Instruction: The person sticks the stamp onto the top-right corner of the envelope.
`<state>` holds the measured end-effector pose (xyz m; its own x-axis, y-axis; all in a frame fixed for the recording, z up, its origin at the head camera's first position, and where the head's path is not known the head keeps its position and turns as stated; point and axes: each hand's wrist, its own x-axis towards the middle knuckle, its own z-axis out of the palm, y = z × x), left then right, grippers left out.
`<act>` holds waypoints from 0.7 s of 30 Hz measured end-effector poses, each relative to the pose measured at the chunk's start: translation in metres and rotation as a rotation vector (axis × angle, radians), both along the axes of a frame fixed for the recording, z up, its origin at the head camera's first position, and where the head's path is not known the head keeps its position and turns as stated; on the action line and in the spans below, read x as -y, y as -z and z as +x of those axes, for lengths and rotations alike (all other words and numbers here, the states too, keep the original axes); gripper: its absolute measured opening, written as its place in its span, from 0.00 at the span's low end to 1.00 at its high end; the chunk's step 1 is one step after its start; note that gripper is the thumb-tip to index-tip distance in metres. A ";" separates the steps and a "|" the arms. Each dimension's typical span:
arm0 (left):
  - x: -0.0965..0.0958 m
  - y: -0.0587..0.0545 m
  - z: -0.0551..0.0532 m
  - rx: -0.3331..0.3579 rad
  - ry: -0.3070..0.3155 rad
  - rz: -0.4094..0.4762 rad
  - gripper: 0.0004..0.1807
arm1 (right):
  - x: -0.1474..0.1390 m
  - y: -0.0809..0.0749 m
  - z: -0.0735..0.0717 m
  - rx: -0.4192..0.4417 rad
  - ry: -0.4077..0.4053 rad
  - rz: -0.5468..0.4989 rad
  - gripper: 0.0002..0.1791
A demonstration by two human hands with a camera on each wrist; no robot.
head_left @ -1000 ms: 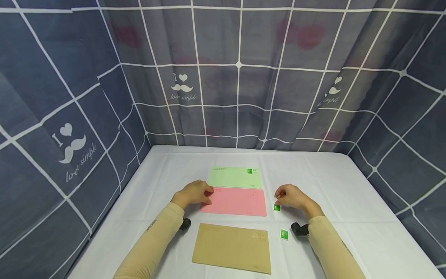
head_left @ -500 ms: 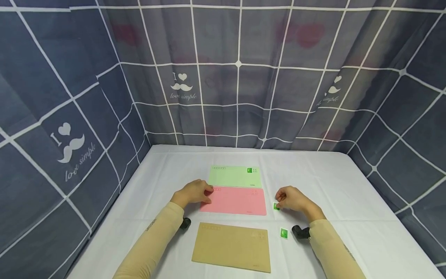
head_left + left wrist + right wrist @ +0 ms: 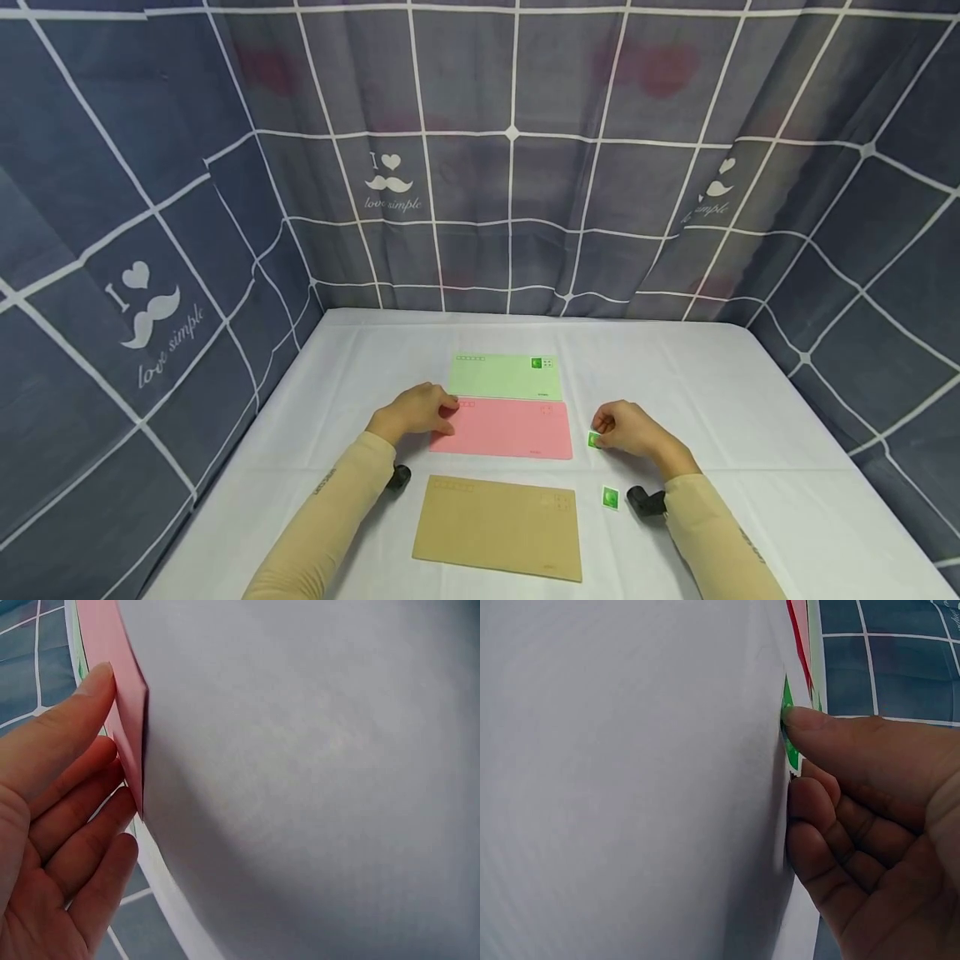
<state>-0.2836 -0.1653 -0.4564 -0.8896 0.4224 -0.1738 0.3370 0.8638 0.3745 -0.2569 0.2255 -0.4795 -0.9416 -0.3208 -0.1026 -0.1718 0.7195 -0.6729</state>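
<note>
In the head view, my left hand [image 3: 414,411] rests at the left edge of the pink envelope [image 3: 517,432]. The left wrist view shows its thumb and fingertips touching the pink envelope [image 3: 129,712], fingers slightly bent and spread. To the right of that envelope, my right hand [image 3: 627,427] has its thumb and curled fingers at a small green postage stamp [image 3: 592,438]. Seen from the right wrist, the thumb lies over part of the green stamp [image 3: 789,742], with curled fingers below. Whether the stamp is fully off the cloth, I cannot tell.
A green envelope [image 3: 504,381] bearing a stamp [image 3: 536,363] lies just beyond the pink one. Nearer me is a brown envelope [image 3: 497,527], with a second loose stamp [image 3: 611,497] to its right. White cloth [image 3: 675,375] covers the table; a grid-patterned curtain [image 3: 465,183] encloses it.
The head view has tipped slightly, so everything sits a little higher in it. The right fingers have shifted slightly over the stamp. My left hand stays put on the pink envelope.
</note>
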 end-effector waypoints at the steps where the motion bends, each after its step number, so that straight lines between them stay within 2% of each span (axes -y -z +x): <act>1: 0.000 0.000 0.001 0.002 -0.003 0.000 0.28 | 0.000 0.000 0.000 -0.001 -0.001 0.001 0.09; 11: 0.001 0.004 0.001 -0.007 -0.008 -0.019 0.28 | -0.002 0.001 0.002 -0.017 -0.041 -0.020 0.06; 21: 0.002 0.003 0.001 -0.012 0.002 -0.013 0.28 | -0.001 0.007 0.002 -0.062 -0.027 -0.033 0.07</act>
